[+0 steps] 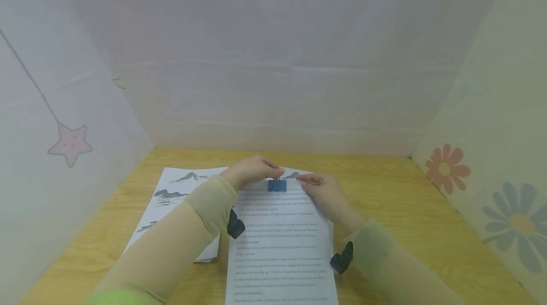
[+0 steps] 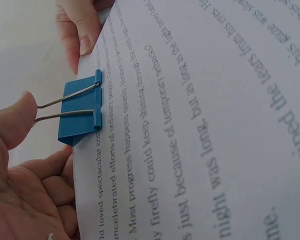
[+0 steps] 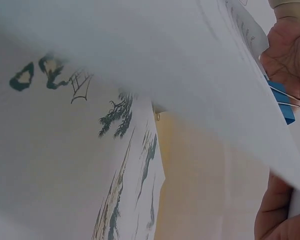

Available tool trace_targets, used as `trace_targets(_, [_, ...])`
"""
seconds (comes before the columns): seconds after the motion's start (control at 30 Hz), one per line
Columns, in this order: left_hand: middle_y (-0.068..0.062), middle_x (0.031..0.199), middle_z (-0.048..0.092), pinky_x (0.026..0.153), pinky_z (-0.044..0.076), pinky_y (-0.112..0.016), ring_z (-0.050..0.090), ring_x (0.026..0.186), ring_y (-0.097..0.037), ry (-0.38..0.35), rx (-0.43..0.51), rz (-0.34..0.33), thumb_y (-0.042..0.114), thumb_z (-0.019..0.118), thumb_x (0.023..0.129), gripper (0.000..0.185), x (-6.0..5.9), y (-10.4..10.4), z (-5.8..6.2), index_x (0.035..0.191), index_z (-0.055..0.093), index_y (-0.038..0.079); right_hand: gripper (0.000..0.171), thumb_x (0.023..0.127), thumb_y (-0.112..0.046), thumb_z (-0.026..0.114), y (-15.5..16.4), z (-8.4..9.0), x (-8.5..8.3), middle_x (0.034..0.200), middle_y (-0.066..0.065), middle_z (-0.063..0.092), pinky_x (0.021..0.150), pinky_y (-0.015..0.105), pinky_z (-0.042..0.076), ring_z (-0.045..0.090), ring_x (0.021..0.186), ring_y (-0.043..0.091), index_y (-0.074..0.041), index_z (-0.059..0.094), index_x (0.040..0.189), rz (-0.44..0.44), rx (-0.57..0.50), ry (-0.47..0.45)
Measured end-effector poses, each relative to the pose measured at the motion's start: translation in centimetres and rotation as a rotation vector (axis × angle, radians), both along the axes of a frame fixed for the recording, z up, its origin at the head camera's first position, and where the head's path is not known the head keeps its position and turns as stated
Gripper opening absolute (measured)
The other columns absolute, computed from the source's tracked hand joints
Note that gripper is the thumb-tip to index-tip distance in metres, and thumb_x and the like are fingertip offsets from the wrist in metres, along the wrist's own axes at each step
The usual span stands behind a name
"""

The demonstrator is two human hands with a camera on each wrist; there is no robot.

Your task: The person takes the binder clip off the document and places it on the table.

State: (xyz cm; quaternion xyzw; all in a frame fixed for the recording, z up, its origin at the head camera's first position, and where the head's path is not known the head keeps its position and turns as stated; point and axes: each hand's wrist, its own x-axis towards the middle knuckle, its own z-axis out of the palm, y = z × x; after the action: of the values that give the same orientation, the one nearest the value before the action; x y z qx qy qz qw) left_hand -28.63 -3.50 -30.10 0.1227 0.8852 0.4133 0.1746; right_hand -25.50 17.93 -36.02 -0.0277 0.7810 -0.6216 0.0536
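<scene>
A printed sheet of paper (image 1: 279,257) is raised at its top edge, where a blue binder clip (image 1: 277,185) sits. My left hand (image 1: 253,172) grips the clip; in the left wrist view, the thumb presses the end of its wire handles (image 2: 72,115) and the fingers curl behind the paper. At the sheet's top right, my right hand (image 1: 326,196) pinches the paper edge between thumb and fingers. The right wrist view shows the underside of the lifted sheet (image 3: 190,65), with the clip (image 3: 282,102) at its edge. How many sheets the clip bites is unclear.
Papers printed with ink mountains (image 1: 175,188) lie on the wooden table (image 1: 384,191) at the left. Another mountain print (image 1: 294,172) shows behind the top of the held sheet. Pale walls with star and flower pictures (image 1: 446,168) enclose the table.
</scene>
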Motion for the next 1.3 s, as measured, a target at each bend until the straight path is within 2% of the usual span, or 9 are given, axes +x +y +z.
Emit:
trace_targets(0.23, [-0.005, 0.124, 0.063, 0.109, 0.032, -0.051, 0.048, 0.126, -0.030, 0.021, 0.030, 0.010, 0.035, 0.068, 0.089, 0.038, 0.09, 0.42, -0.19, 0.119, 0.067, 0.012, 0.024, 0.095, -0.015, 0.060, 0.25, -0.42, -0.17, 0.114, 0.012, 0.066, 0.067, 0.033, 0.057, 0.067, 0.083, 0.022, -0.009, 0.069, 0.117, -0.008, 0.024, 0.013])
trace_targets(0.37, [-0.005, 0.126, 0.062, 0.109, 0.032, -0.052, 0.048, 0.126, -0.030, 0.007, 0.041, 0.020, 0.034, 0.068, 0.089, 0.037, 0.07, 0.52, -0.29, 0.120, 0.067, 0.013, 0.025, 0.095, -0.015, 0.060, 0.40, -0.64, -0.30, 0.118, 0.012, 0.064, 0.068, 0.033, 0.057, 0.068, 0.085, 0.022, -0.009, 0.069, 0.117, -0.008, 0.009, 0.007])
trace_targets(0.57, [-0.004, 0.130, 0.059, 0.107, 0.034, -0.052, 0.047, 0.127, -0.029, -0.001, 0.031, 0.044, 0.036, 0.068, 0.090, 0.037, 0.09, 0.53, -0.42, 0.120, 0.067, 0.015, 0.024, 0.095, -0.017, 0.061, 0.52, -0.82, -0.43, 0.116, 0.011, 0.065, 0.068, 0.033, 0.057, 0.068, 0.085, 0.022, -0.011, 0.070, 0.116, -0.014, 0.007, -0.008])
trace_targets(0.9, [-0.003, 0.122, 0.063, 0.105, 0.038, -0.049, 0.052, 0.121, -0.027, 0.050, 0.026, 0.047, 0.034, 0.066, 0.091, 0.035, 0.19, 0.60, -0.38, 0.119, 0.067, 0.012, 0.024, 0.095, -0.018, 0.062, 0.54, -0.91, -0.38, 0.111, 0.010, 0.068, 0.067, 0.032, 0.057, 0.068, 0.083, 0.021, -0.009, 0.070, 0.115, -0.011, 0.011, -0.010])
trace_targets(1.3, [-0.003, 0.124, 0.063, 0.105, 0.039, -0.047, 0.052, 0.122, -0.026, 0.076, 0.035, 0.063, 0.035, 0.065, 0.092, 0.037, 0.22, 0.89, -0.48, 0.122, 0.066, 0.014, 0.023, 0.094, -0.018, 0.062, 0.55, -1.06, -0.13, 0.108, 0.009, 0.068, 0.067, 0.032, 0.056, 0.067, 0.083, 0.020, -0.010, 0.070, 0.115, -0.019, 0.035, -0.033])
